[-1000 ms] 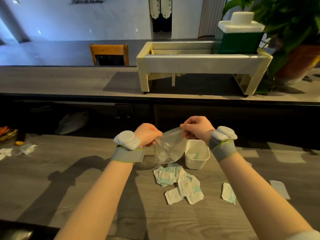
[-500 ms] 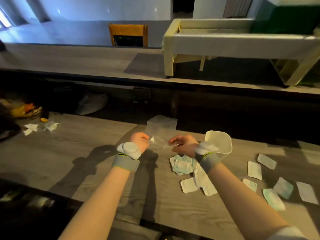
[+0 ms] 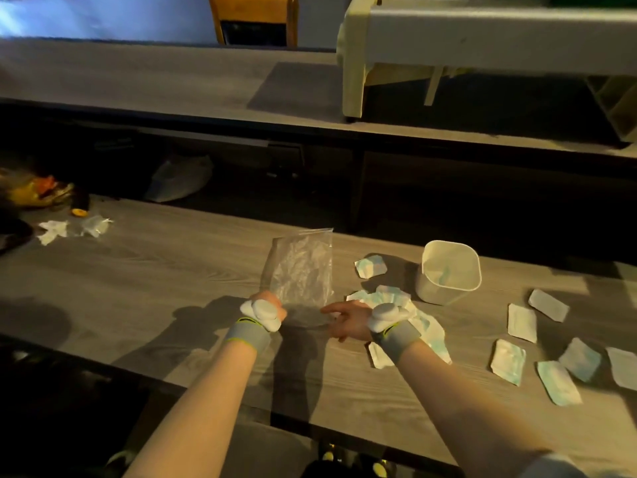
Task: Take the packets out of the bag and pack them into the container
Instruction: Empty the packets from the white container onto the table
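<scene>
Dim room, with a long grey wood-grain table [image 3: 172,288] running across the view and a raised grey counter [image 3: 172,74] behind it. A person's two bare forearms reach in from below, each wrist wrapped in a grey band carrying a white rounded device.

A clear, crinkled plastic zip bag [image 3: 300,267] lies flat on the table between the hands, looking empty. The left hand [image 3: 270,302] is curled at the bag's near left corner and holds it there (the wrist device hides most of the fingers). The right hand [image 3: 348,320] rests at the bag's near right corner, fingers loosely spread, pinching nothing.

Just right of the bag stands a white square plastic container [image 3: 431,291], upright and open, with one pale packet [image 3: 443,276] visible inside. A heap of flat white-and-teal packets [image 3: 393,300] lies between the right wrist and the container. One more packet [image 3: 370,266] sits apart, beside the bag's right edge. Seven further loose packets [image 3: 522,322] are scattered on the table well right of the container.

At the table's far left lie crumpled white wrappers [image 3: 51,231]. On the counter stands a cream plastic rack [image 3: 355,63].
</scene>
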`<state>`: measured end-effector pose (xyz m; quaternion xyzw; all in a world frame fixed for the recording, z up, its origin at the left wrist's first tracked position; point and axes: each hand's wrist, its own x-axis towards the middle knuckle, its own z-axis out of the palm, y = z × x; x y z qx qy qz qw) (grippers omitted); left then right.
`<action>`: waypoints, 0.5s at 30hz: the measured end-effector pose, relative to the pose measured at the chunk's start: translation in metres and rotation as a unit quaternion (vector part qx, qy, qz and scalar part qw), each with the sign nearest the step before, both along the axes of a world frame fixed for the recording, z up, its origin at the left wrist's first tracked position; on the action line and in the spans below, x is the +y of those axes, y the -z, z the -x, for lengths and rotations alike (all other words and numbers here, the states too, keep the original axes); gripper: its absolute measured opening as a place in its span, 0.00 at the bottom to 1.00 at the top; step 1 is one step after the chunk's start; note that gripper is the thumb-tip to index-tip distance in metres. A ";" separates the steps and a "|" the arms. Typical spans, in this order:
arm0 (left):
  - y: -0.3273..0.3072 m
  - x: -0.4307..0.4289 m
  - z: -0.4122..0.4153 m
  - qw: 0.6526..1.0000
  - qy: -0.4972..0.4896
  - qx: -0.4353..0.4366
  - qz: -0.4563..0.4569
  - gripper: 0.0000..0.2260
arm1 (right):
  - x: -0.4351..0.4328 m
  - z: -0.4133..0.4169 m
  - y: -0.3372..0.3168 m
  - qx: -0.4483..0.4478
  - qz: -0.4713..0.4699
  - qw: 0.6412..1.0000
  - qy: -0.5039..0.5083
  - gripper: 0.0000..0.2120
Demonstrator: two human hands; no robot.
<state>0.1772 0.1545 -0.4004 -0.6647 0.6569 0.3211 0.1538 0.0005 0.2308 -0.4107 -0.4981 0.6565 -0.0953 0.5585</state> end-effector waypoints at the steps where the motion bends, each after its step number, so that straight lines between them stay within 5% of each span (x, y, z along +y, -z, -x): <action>1: 0.002 -0.001 0.002 1.000 0.020 -0.013 0.004 0.17 | 0.000 0.001 -0.003 -0.002 -0.004 1.000 0.001 0.26; 5: -0.007 -0.003 0.018 0.996 -0.007 -0.049 0.070 0.10 | -0.002 0.017 -0.008 0.002 0.006 0.999 0.041 0.29; 8: -0.021 -0.007 0.043 0.989 0.037 -0.047 0.138 0.16 | -0.002 0.034 -0.011 0.030 0.037 0.996 0.075 0.29; 15: -0.024 0.008 0.124 0.973 0.076 0.190 0.108 0.15 | 0.021 0.092 -0.047 0.081 0.175 0.961 0.200 0.08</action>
